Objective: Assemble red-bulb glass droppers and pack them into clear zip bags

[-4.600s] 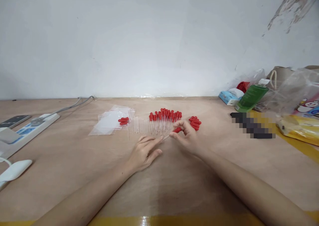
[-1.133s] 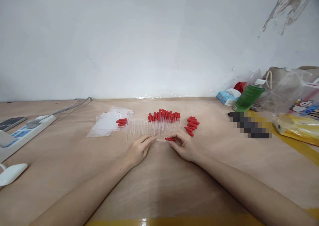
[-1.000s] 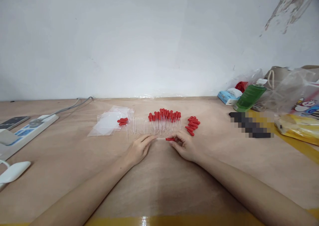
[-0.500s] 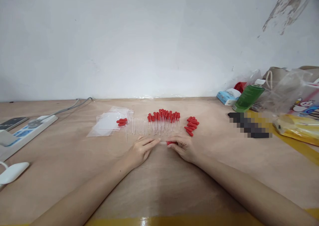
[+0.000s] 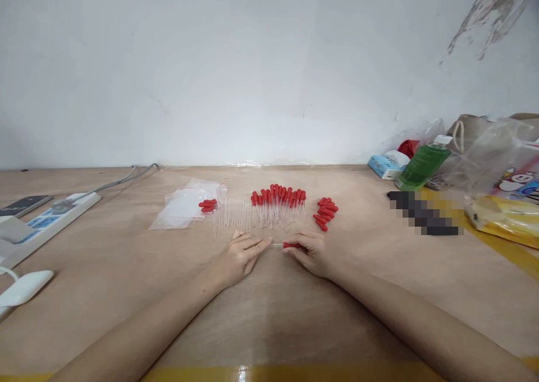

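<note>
Pinching the red cap (image 5: 290, 245) in the right hand (image 5: 312, 253). Touching the clear tube (image 5: 276, 245) with the left hand (image 5: 241, 256), not showing whether gripping. Ideally pressing straight, gently.

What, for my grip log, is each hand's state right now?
Left hand: fingertips at the clear dropper tube; whether they grip it cannot be told.
Right hand: closed, holding the red dropper bulb.

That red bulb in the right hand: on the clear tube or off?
On, apparently: the red bulb meets the clear tube with no gap showing. How deep, I cannot tell.
</note>
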Action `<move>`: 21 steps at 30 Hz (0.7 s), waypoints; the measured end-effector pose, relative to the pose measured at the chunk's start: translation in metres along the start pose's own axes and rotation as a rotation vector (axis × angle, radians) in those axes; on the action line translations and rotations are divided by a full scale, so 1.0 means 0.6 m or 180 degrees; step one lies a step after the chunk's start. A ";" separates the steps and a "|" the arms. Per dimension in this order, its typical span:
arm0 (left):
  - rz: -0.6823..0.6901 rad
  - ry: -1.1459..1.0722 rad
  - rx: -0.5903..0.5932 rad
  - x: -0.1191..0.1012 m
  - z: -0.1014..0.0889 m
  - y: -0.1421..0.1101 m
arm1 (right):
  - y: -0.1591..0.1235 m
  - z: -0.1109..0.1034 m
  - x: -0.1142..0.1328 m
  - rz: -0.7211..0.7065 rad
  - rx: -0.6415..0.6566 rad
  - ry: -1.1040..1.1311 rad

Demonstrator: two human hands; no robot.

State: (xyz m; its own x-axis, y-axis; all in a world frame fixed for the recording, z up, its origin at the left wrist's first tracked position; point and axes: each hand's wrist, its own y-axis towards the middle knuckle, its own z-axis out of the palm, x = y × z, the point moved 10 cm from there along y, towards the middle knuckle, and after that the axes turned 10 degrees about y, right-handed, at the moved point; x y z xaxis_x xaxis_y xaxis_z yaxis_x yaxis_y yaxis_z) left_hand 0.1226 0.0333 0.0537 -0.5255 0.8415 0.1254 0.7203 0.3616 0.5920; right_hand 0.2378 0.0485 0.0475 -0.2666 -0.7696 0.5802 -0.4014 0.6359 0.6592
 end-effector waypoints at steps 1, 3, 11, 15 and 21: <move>0.0006 0.0004 -0.0001 -0.002 -0.001 0.000 | 0.000 0.002 0.002 -0.0011 0.0059 -0.0026; 0.0013 0.0015 -0.0039 -0.005 -0.005 0.002 | -0.001 0.007 0.005 -0.0025 0.0184 -0.0074; 0.0012 -0.0124 -0.0119 -0.016 -0.006 0.008 | -0.004 0.021 0.002 -0.0017 0.0350 -0.0274; -0.0019 -0.0238 -0.0097 -0.016 0.000 0.007 | -0.004 0.023 0.001 -0.0066 0.0380 -0.0322; -0.0502 -0.0578 -0.0086 0.000 0.001 0.012 | 0.018 -0.004 0.004 0.0192 0.0054 0.0345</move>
State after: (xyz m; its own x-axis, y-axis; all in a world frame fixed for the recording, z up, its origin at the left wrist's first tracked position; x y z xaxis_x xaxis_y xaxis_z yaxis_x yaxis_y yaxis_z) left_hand 0.1279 0.0362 0.0577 -0.5386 0.8348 -0.1140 0.6222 0.4853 0.6143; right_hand 0.2352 0.0533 0.0572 -0.1949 -0.7187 0.6675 -0.4025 0.6792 0.6137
